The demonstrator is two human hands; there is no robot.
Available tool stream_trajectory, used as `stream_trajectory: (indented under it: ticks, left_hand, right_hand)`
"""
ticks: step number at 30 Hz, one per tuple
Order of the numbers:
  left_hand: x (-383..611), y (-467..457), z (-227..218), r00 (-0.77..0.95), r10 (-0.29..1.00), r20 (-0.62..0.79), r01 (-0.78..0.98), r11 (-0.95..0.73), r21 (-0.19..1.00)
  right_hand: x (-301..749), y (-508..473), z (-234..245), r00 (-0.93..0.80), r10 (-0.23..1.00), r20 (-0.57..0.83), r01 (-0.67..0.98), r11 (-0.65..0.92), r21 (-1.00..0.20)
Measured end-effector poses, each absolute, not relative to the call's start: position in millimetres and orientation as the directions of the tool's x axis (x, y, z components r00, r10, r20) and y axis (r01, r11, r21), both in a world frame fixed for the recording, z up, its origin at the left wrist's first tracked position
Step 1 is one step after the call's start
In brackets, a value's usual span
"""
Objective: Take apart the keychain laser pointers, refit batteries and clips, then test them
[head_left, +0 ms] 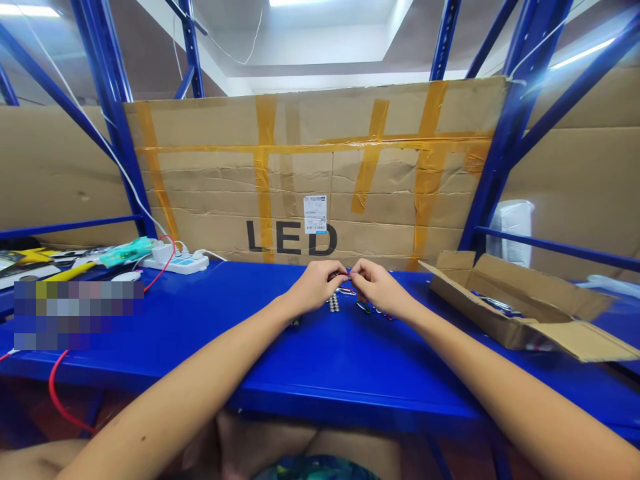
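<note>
Above the middle of the blue table, my left hand (318, 285) and my right hand (379, 288) meet at the fingertips. Both are pinched on a small dark-red piece (345, 275), mostly hidden by the fingers, so its kind is unclear. Just below them lies a red and silver loop-shaped clip (346, 291). Small round silver pieces (334, 305) sit in short rows beside my left hand. A green loop-shaped clip (363, 307) rests under my right hand, with other coloured ones partly covered. A small dark object (296, 321) is by my left wrist.
At right stands an open cardboard box (510, 327) with shiny metal and blue pieces (497, 305) inside. A white power strip (180, 263) and a cluttered pile (75, 263) are at left. Behind the table (200, 320) rises a large taped cardboard panel (220, 187) between blue posts.
</note>
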State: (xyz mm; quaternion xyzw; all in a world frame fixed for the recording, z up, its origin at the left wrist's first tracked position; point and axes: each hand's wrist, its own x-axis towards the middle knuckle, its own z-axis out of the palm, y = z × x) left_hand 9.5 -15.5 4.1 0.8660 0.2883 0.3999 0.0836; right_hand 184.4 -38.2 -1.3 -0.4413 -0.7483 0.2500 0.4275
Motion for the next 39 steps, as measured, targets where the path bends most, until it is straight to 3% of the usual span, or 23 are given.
stream_trajectory:
  ticks: [6,11,14,35,39]
  left_hand:
    - [12,-17,2,0.536,0.643,0.548,0.456,-0.766,0.452]
    - [13,-16,-3,0.601,0.679,0.422,0.359,-0.701,0.616]
    - [13,-16,-5,0.598,0.689,0.409,0.349,-0.683,0.641]
    - [22,-17,-10,0.418,0.763,0.494,0.441,-0.645,0.624]
    - [21,-11,-12,0.38,0.764,0.522,0.475,-0.645,0.598]
  right_hand:
    - [189,-36,-1,-0.248,0.781,0.573,0.686,0.559,-0.466]
    - [193,-35,1,-0.293,0.755,0.586,0.793,0.535,-0.291]
    - [192,-35,-1,-0.335,0.748,0.573,0.822,0.53,-0.211]
    - [188,-33,-6,-0.483,0.679,0.552,0.865,0.468,0.182]
    - [186,-33,-6,-0.493,0.668,0.558,0.857,0.484,0.178]
